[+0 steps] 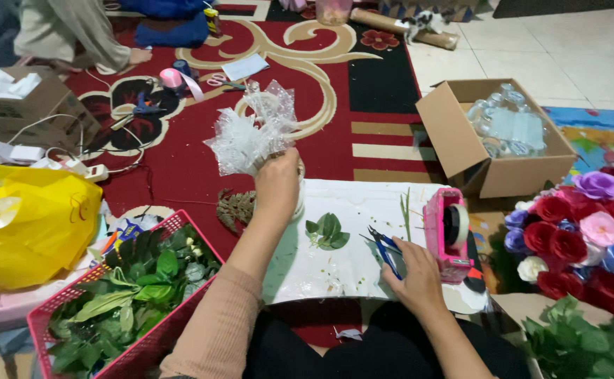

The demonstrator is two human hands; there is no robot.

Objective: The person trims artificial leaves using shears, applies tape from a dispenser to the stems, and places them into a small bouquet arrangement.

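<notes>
Fingers of the left hand were closed around the base of a clear cellophane wrap, held upright above the far edge of a white board lying on the red patterned carpet. Fingers of the right hand were closed on blue-handled snips, resting on the board. Between the hands lay a sprig of green leaves. A pink tape dispenser stood just right of the snips. A pink basket of leaves sat at left; artificial roses and a cardboard box sat at right.
</notes>
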